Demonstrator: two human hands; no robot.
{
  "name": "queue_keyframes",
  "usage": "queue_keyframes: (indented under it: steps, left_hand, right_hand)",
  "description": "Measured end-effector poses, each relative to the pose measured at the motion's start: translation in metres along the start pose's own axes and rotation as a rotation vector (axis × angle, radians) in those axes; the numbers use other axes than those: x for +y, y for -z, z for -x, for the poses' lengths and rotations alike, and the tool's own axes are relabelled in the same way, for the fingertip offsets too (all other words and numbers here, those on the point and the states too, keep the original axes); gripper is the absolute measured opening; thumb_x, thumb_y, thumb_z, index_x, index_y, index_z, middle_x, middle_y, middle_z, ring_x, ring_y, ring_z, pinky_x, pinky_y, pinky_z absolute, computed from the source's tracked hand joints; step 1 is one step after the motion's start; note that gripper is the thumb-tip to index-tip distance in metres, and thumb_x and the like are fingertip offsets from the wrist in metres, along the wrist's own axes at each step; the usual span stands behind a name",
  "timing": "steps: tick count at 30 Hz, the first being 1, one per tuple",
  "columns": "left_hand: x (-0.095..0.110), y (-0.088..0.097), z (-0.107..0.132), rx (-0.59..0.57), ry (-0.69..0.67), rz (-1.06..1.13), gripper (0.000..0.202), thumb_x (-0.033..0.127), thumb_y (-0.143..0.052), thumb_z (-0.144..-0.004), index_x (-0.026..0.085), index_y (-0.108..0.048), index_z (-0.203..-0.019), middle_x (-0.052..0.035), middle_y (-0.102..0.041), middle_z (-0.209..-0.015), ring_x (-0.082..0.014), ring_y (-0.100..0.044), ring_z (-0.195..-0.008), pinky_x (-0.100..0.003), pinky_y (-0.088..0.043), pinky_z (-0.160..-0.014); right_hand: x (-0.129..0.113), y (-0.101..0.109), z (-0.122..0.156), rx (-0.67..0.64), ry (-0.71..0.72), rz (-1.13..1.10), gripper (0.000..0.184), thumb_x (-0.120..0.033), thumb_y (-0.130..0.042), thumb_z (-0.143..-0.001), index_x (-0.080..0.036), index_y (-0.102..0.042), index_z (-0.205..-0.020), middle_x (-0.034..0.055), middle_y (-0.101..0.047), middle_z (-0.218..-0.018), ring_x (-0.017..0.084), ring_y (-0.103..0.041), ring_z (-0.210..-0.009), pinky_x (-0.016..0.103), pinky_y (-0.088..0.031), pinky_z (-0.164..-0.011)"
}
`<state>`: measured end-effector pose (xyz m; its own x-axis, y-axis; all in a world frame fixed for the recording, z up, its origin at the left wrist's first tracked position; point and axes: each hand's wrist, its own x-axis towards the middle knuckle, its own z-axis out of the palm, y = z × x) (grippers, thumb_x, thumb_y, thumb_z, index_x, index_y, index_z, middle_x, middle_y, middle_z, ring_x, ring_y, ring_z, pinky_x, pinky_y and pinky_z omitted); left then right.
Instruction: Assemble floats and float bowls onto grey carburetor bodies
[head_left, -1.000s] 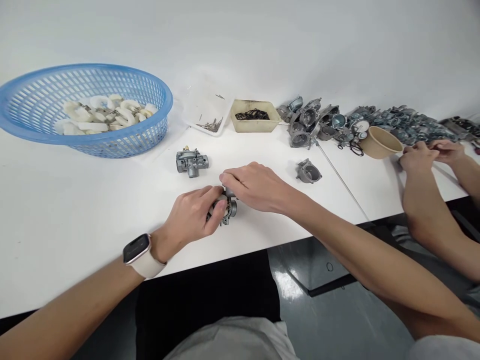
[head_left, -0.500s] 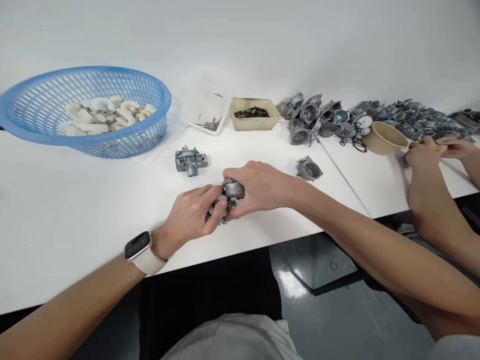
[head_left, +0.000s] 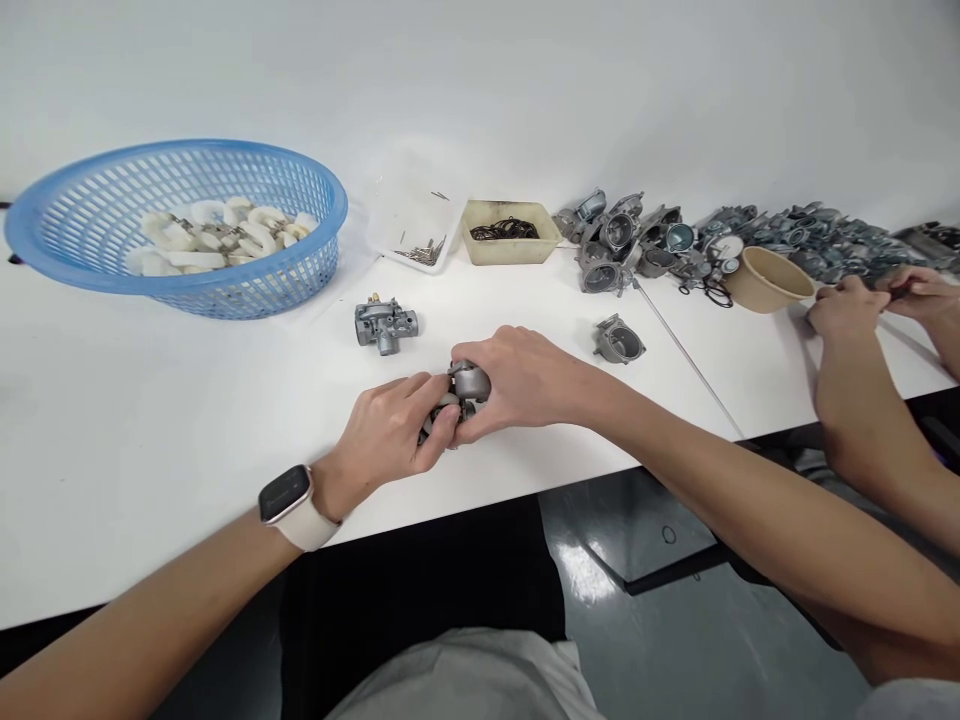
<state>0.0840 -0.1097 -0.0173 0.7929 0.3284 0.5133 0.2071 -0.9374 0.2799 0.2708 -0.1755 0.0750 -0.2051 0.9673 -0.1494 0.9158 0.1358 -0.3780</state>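
Observation:
Near the front edge of the table my two hands meet over a metal carburetor. The fingers of my left hand (head_left: 394, 425) are closed round its body, where a bit of a whitish float (head_left: 448, 400) shows. My right hand (head_left: 529, 385) grips a grey float bowl (head_left: 471, 381) against that body; fingers hide whether the two are fully seated. Behind my left hand another carburetor (head_left: 386, 325) lies on the table, with a brass tip on top. A loose float bowl (head_left: 619, 342) sits beyond my right hand, its hollow side showing.
A blue basket (head_left: 330, 235) of white floats stands at left. Beside it are a white tray (head_left: 390, 225) with small metal pins and a yellowish tub (head_left: 517, 251) of black rings. Float bowls (head_left: 619, 230), a tan cup (head_left: 769, 285), a thin rod (head_left: 686, 355) and a co-worker's hands (head_left: 851, 303) occupy the right.
The whole view has shifted slightly. My hands keep their hold on the carburetor and bowl, and slightly less of the body shows between my fingers.

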Motion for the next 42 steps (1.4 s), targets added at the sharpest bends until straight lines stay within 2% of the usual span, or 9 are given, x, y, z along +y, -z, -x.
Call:
queue_keyframes:
  steps: [10,17,26,31,35,42]
  left_hand:
    - [0.002,0.000,-0.001,0.037,0.011,-0.013,0.032,0.029,-0.034,-0.105,0.018,-0.056,-0.084,-0.0008,-0.055,-0.068,-0.0170,-0.050,-0.056,-0.029,-0.036,-0.054]
    - [0.003,0.000,-0.001,0.045,0.014,-0.031,0.033,0.030,-0.035,-0.105,0.018,-0.057,-0.084,-0.0010,-0.055,-0.068,-0.0167,-0.048,-0.055,-0.029,-0.034,-0.053]
    - [0.000,0.000,0.003,0.025,0.019,-0.051,0.031,0.033,-0.038,-0.105,0.016,-0.061,-0.093,-0.0016,-0.056,-0.070,-0.0176,-0.053,-0.058,-0.029,-0.036,-0.055]
    - [-0.001,0.000,0.003,0.034,0.025,-0.051,0.032,0.034,-0.037,-0.105,0.017,-0.060,-0.091,-0.0014,-0.056,-0.069,-0.0178,-0.055,-0.058,-0.030,-0.035,-0.053]
    - [-0.001,-0.001,0.002,0.033,0.042,-0.061,0.032,0.033,-0.036,-0.105,0.017,-0.059,-0.090,-0.0022,-0.059,-0.070,-0.0189,-0.058,-0.059,-0.030,-0.035,-0.053]
    - [-0.001,-0.002,0.003,0.036,0.043,-0.070,0.028,0.033,-0.038,-0.104,0.018,-0.059,-0.092,-0.0033,-0.063,-0.073,-0.0198,-0.062,-0.062,-0.031,-0.038,-0.055]
  right_hand:
    - [0.005,-0.005,-0.002,0.068,0.036,-0.044,0.048,-0.051,-0.078,-0.066,-0.023,-0.039,-0.067,-0.0078,-0.044,-0.054,0.010,-0.034,-0.052,0.027,-0.022,-0.055]
    - [0.004,-0.007,0.000,0.076,0.024,-0.061,0.045,-0.049,-0.078,-0.067,-0.023,-0.042,-0.068,-0.0082,-0.042,-0.054,0.011,-0.034,-0.052,0.027,-0.023,-0.054]
    - [0.005,-0.012,0.006,0.104,-0.065,-0.016,0.050,-0.062,-0.074,-0.067,-0.024,-0.042,-0.076,-0.0061,-0.048,-0.060,0.012,-0.040,-0.054,0.027,-0.025,-0.054]
    - [0.003,-0.013,0.006,0.109,-0.034,0.048,0.050,-0.063,-0.073,-0.069,-0.024,-0.043,-0.080,-0.0044,-0.051,-0.064,0.012,-0.038,-0.052,0.027,-0.024,-0.053]
    - [0.001,-0.012,0.002,0.092,-0.036,0.109,0.055,-0.069,-0.073,-0.069,-0.023,-0.047,-0.083,-0.0027,-0.055,-0.066,0.012,-0.040,-0.053,0.027,-0.025,-0.055]
    - [0.006,-0.012,0.000,0.102,-0.017,0.033,0.057,-0.068,-0.076,-0.066,-0.023,-0.043,-0.075,-0.0048,-0.052,-0.064,0.011,-0.038,-0.055,0.027,-0.023,-0.056]
